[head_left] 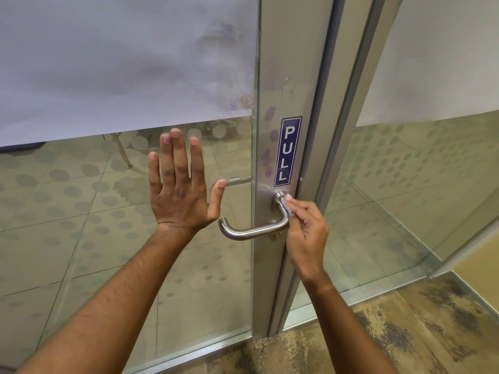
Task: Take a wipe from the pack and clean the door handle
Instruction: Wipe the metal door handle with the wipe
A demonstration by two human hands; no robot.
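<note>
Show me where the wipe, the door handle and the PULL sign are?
wipe (287, 203), head view, white fold at the fingertips.
door handle (251, 233), head view, horizontal steel bar.
PULL sign (287, 151), head view, middle of the blue label.

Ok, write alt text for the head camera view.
A right hand presses a white wipe against the bend of a steel door handle beneath a blue PULL sign. The left hand is spread open against the glass door.

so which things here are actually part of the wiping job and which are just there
Part of the job:
- door handle, steel lever
- wipe, pinched in the right hand against the handle's neck
- left hand, open, flat toward the glass door panel

Just there:
- blue PULL sign
- purple smudges on the door frame
- patterned carpet
- wipe pack: not in view
</note>
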